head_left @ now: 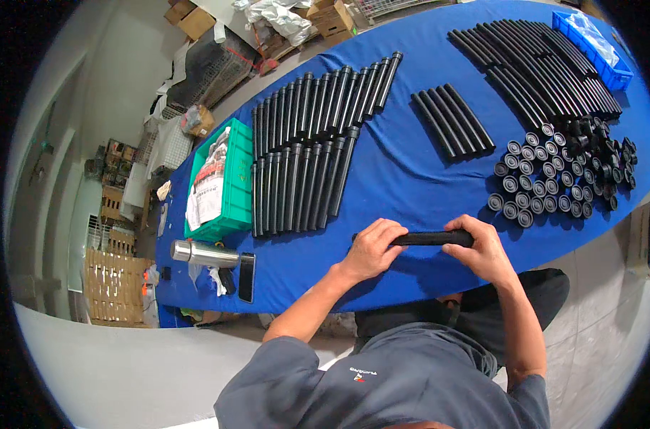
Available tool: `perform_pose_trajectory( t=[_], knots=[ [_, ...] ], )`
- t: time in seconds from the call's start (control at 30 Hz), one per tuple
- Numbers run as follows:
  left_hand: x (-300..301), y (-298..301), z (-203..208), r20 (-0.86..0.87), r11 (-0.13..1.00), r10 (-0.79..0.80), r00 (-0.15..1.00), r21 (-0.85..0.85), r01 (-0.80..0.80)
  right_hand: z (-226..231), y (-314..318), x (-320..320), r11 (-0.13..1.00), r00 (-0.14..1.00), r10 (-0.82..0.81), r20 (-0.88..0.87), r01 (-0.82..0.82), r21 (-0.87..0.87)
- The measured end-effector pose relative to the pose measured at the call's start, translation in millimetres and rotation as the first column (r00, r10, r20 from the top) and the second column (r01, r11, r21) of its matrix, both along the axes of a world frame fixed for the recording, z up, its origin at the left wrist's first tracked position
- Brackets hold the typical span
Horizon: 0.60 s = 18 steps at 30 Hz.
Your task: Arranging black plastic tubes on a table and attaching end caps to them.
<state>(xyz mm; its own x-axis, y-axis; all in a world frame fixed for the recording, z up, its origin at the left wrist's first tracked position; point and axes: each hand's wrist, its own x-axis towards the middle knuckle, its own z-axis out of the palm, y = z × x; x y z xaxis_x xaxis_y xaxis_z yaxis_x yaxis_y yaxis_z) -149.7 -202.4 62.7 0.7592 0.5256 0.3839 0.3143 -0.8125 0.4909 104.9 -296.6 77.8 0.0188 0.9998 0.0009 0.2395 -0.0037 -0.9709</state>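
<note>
A black tube (431, 238) lies level between my two hands, above the near edge of the blue-covered table. My left hand (373, 249) is closed around its left end, and my right hand (476, 248) grips the right end, fingers over the top and thumb below. Both ends of the tube are hidden by my hands. Beyond my hands, a few plain black tubes (452, 123) lie side by side. To their right and nearer me sits a cluster of round black caps (539, 171). Capped black tubes (303, 179) fill two rows at the left.
A green crate (237, 182) holding a printed bag stands at the left, with a steel flask (205, 254) and a phone (247, 277) before it. More tubes (532, 64) and a blue bin (598, 57) occupy the far right. The blue tablecloth (404, 189) has wrinkles.
</note>
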Motion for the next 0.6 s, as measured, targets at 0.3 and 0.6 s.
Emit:
perform_pose_trajectory(
  t=[0.3,0.6],
  knots=[
    [-6,94,46,0.043,0.938,0.342,0.939,0.038,-0.343,-40,-5,-5,0.986,0.927,0.033,0.374,-0.092,0.139],
    [38,302,30,-0.1,0.74,0.648,0.755,0.316,-0.594,-47,-1,-4,0.967,0.955,-0.064,0.291,-0.012,0.254]
  ],
)
